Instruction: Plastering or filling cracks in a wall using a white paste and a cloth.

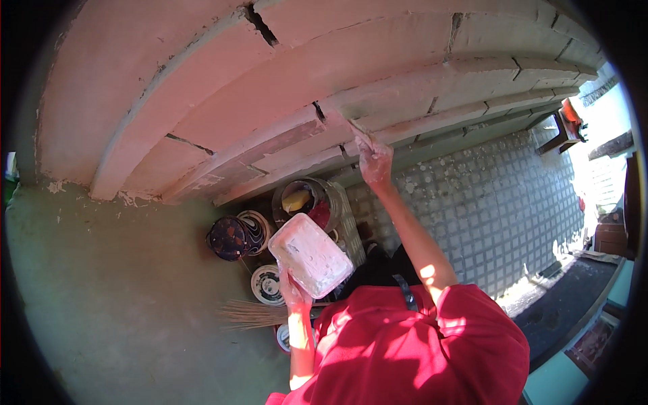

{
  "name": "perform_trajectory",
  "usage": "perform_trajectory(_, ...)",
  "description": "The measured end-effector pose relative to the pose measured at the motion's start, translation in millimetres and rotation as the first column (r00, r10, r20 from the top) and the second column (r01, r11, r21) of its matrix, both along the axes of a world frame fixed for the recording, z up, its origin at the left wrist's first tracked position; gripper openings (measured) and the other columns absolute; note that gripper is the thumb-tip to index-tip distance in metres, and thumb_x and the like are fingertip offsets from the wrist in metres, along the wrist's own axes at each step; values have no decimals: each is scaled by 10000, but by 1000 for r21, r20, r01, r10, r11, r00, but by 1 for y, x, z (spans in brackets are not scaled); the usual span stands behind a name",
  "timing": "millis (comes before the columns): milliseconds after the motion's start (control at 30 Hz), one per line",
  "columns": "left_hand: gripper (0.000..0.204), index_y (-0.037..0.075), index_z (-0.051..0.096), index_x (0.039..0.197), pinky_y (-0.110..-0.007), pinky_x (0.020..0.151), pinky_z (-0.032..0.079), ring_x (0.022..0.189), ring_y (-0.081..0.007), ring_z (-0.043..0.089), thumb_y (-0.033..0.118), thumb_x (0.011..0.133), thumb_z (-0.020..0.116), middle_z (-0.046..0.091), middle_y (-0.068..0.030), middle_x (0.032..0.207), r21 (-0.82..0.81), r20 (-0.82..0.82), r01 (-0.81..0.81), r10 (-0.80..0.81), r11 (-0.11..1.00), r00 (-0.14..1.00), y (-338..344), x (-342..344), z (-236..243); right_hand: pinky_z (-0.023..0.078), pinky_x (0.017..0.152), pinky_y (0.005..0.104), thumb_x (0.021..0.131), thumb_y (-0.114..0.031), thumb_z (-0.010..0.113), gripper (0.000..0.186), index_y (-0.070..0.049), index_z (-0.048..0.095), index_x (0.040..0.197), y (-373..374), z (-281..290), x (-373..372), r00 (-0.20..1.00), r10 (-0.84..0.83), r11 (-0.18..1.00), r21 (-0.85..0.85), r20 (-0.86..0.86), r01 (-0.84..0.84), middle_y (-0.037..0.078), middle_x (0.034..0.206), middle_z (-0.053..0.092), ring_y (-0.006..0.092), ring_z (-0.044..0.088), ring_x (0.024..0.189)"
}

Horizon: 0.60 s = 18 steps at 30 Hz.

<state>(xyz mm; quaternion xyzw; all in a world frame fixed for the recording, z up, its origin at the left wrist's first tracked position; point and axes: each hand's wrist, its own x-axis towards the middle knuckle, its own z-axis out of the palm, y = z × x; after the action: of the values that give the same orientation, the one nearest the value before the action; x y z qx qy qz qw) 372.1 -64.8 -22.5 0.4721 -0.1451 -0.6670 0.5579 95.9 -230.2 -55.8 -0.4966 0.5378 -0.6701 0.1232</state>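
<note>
Right hand: the right hand (376,164), just above the middle of the frame, is curled around a flat scraper (361,135); the arm reaches up from the lower right.
Scraper: pale and smeared, pointing up and left, its tip at or very near the wall; I cannot tell whether it touches.
Left hand: the left hand (293,294), below the middle, grips the lower left edge of a tray, the fingers partly hidden beneath it.
Tray: the tray (312,258) is shallow, rectangular, tilted, and coated inside with whitish smears, near the frame's centre.
Wall: the pinkish wall (223,115) fills the upper frame, with long ledges and dark gaps.
Containers: left of centre, a dark splattered bucket (227,238); beside the tray's top, a round tub (277,202) holding a yellow thing (295,200) and a red one; below, a white round lid (268,285).
Bristles: thin brown bristles (250,314) at lower left of centre.
Clothing: a red shirt (405,344), bottom centre.
Floor: the patterned floor (472,202) spreads across the right.
</note>
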Motion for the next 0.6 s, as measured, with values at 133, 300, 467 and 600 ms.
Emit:
perform_trajectory(133,454,56,386,1323,-366,1012,355,1170,-212,472,287,937,450,488,-67,1281,22,-11,-14,14,1000,1000,-1,-4,-3,475,624,354,849,-21,480,182,-4,623,960,-20,-13,-70,948,-238,970,-111,-213,218,160,824,643,342,614,716)
perform_trajectory(300,461,54,380,1329,-365,1015,353,1175,-210,469,293,941,444,483,-66,1288,13,-10,-6,6,1000,1000,-2,-2,-10,486,665,338,852,7,464,187,18,615,962,-3,14,-100,903,-406,914,-86,-138,397,166,889,650,342,627,769)
perform_trajectory(467,468,56,374,1335,-366,1018,352,1176,-209,468,306,945,444,482,-68,1291,-9,-21,17,-17,1000,1000,-4,-5,-3,493,758,325,871,-4,471,244,39,606,1070,13,23,-94,876,-482,871,-132,-35,474,212,989,642,333,641,869)
perform_trajectory(600,463,59,377,1332,-365,1016,353,1173,-211,473,308,947,440,484,-69,1289,0,-12,13,-13,1000,1000,-5,-11,1,485,812,335,794,63,456,329,59,594,1093,-9,-8,-52,888,-453,890,14,-77,455,221,1075,618,326,615,995)
